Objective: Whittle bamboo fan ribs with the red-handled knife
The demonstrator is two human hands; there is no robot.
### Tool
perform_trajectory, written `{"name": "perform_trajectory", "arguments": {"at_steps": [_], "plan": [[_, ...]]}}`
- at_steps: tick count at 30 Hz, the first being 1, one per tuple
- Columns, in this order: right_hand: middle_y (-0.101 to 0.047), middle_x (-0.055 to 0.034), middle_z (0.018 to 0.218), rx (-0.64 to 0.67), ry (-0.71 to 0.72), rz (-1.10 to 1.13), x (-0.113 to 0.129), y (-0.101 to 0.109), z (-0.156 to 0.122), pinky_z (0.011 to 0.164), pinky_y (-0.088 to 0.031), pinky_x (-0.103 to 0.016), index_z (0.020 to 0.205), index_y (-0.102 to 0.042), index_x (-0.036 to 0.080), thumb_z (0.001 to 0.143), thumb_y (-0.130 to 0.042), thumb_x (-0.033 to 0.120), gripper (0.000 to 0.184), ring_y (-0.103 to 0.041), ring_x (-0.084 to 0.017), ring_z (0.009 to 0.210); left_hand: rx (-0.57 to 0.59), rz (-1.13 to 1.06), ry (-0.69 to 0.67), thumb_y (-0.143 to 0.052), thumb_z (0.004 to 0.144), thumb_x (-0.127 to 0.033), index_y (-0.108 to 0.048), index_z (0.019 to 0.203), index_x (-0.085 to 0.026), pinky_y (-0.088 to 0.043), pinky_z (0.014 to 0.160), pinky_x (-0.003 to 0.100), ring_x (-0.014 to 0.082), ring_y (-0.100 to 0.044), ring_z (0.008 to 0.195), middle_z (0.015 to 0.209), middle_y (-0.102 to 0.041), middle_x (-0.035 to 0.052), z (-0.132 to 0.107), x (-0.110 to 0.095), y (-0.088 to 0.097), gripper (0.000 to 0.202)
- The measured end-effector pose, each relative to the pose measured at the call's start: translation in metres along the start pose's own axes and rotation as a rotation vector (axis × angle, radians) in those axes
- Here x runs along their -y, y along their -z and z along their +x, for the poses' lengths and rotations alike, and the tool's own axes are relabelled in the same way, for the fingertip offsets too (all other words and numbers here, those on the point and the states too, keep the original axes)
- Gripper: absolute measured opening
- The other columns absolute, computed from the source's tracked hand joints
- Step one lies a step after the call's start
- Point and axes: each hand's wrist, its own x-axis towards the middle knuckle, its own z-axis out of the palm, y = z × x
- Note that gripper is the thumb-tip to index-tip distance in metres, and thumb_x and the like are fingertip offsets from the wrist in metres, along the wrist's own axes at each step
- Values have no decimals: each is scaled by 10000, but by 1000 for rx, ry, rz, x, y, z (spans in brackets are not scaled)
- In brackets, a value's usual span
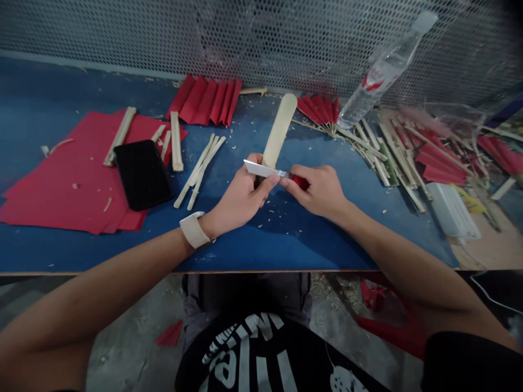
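My left hand is closed around the lower end of a flat pale bamboo stick that points away from me over the blue table. Its thumb rests against the blade. My right hand grips the red handle of a knife, and the silver blade lies across the stick just above my left fingers. A white band sits on my left wrist.
Red paper sheets with a black phone lie at the left. Loose bamboo strips, folded red paper, half-made fans, a plastic bottle and a white box crowd the back and right. Wood shavings are scattered about.
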Motion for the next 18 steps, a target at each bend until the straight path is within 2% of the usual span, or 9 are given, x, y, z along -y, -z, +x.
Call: {"name": "perform_trajectory", "arguments": {"at_steps": [11,18], "plan": [[-572,-18,568,-99,-14,-72,1,-5,-2,569,-260,-303,776,-645,214,1032,-330,741,666,-490,-157,526,-35,37,-10,-630,1020,-549,-444,966,-233,-376,449,229,81,-430,467,615,-406,-92,0,2,-2,371],[-583,-21,578,-3,51,-19,-7,1,1,580,-283,-300,764,-642,213,1021,-343,744,662,-460,-151,520,-11,48,-48,-702,989,-500,-484,1018,-228,-428,485,239,86,-489,517,703,-475,-65,0,4,2,350]]}}
